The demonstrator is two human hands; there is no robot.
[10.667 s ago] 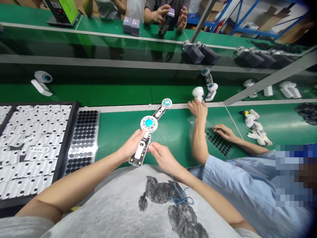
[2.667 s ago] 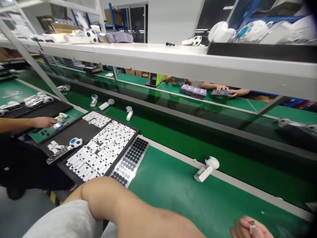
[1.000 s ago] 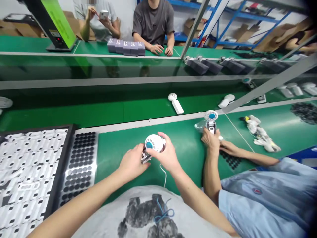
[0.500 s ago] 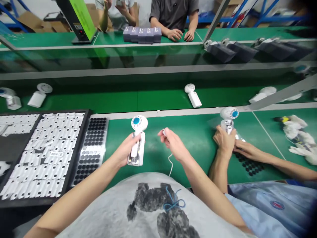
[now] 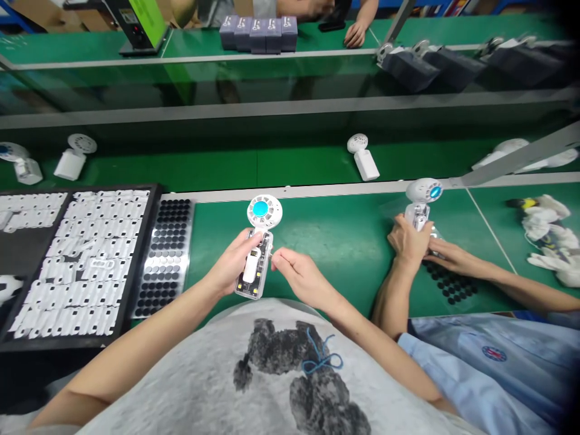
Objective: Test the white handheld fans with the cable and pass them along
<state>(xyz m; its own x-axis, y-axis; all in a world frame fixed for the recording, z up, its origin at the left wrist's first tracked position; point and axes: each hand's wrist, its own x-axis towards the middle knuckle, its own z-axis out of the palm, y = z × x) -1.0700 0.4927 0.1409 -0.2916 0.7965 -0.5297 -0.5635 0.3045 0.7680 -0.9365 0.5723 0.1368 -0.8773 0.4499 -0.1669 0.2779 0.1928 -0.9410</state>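
- My left hand (image 5: 233, 266) is wrapped around the handle of a white fan (image 5: 259, 260), thumb on top, its blue-centred head just beyond my fingers.
- My right hand (image 5: 301, 275) is pinched closed at the fan's near side; I can't tell what it grips.
- Left of my left hand: a sheet of black discs (image 5: 165, 254), then a tray (image 5: 153, 196) of white parts.

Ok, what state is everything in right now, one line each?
Fan in hand: held, circuit board showing
Left hand: gripping the fan
Right hand: fingers pinched at the fan's edge; anything inside is hidden
Parts tray: right compartment packed with white parts
Disc sheet: lying flat beside the tray
Boxes: lined up side by side
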